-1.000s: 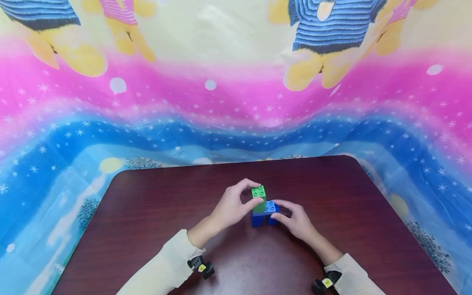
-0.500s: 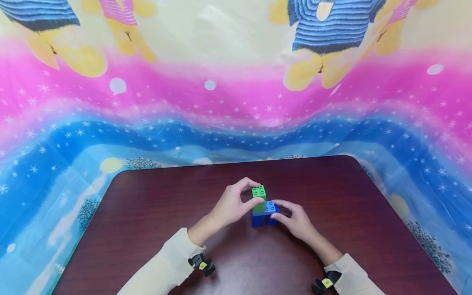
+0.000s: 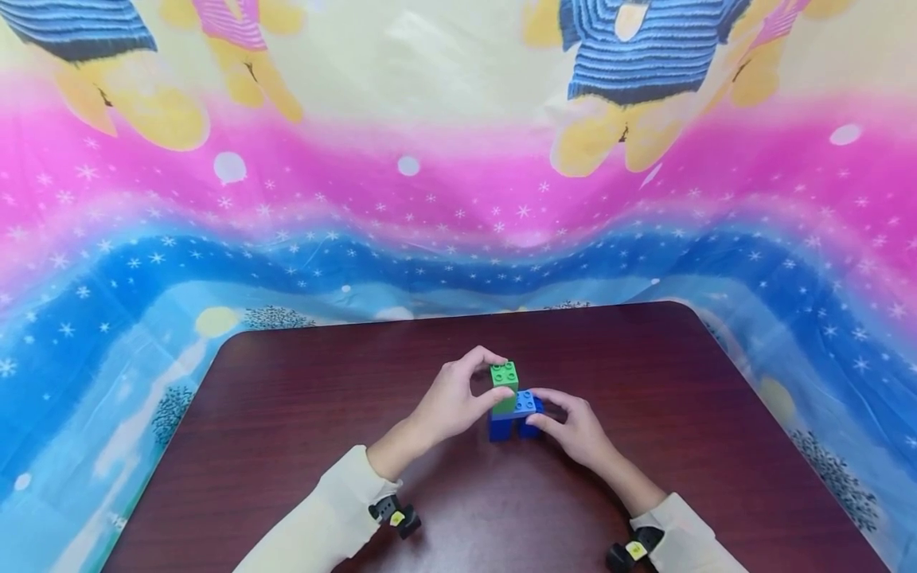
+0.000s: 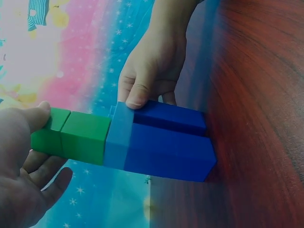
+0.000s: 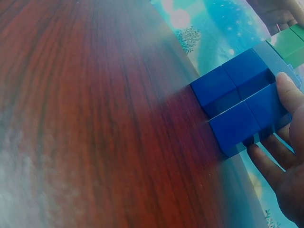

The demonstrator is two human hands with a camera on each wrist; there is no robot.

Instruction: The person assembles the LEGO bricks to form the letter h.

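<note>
A small structure of toy building bricks stands on the table. Two dark blue columns [image 5: 232, 114] form its legs, and a lighter blue brick [image 4: 118, 142] bridges their tops. Over the left leg rise two stacked green bricks [image 4: 85, 135]. My left hand [image 3: 447, 398] pinches the upper green brick [image 3: 504, 372] between thumb and fingers, the thumb in front. On the other side, my right hand [image 3: 576, 434] grips the right end of the structure, its thumb at the joint of the lighter bridge and the dark column. Bare studs show on the bridge's right part.
The dark red-brown wooden table [image 3: 322, 374] extends around the structure on every side. A printed curtain [image 3: 430, 239] hangs right behind the table's far edge. Each wrist carries a black camera mount [image 3: 394, 516] at the pale sleeve cuff.
My left hand and the upper green brick have shifted very slightly to the right. The right hand and the blue bricks stay in place.
</note>
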